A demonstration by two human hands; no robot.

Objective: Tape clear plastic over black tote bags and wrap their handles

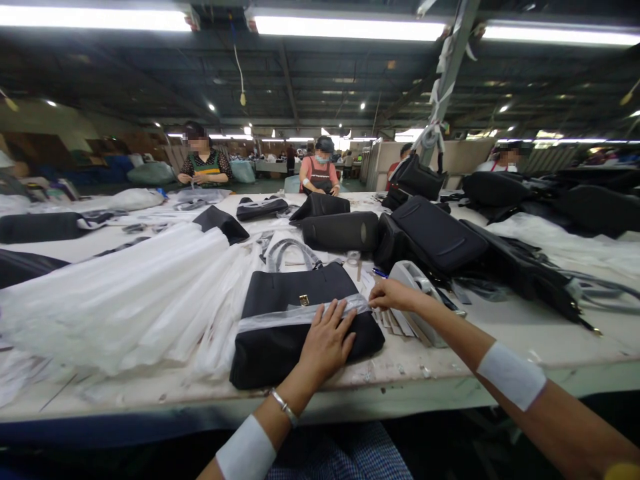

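Note:
A black handbag (300, 333) with a gold clasp (304, 301) lies in front of me, its wrapped handles (290, 250) pointing away. A translucent plastic strip (280, 319) runs across its front below the clasp. My left hand (327, 337) rests on the strip and the bag, fingers spread. At the strip's right end is my right hand (393, 295), its fingers pinched together; whatever lies between the fingertips is too small to make out. Just beyond that hand stand a grey tape dispenser (410, 277) and a pile of cards (395, 323).
White wrapping sheets (135, 300) are heaped to the left. More black bags (340, 231) lie across the far side, with a large pile (437, 233) on the right. The table's front edge (425, 393) runs close to me. Co-workers (323, 170) sit opposite.

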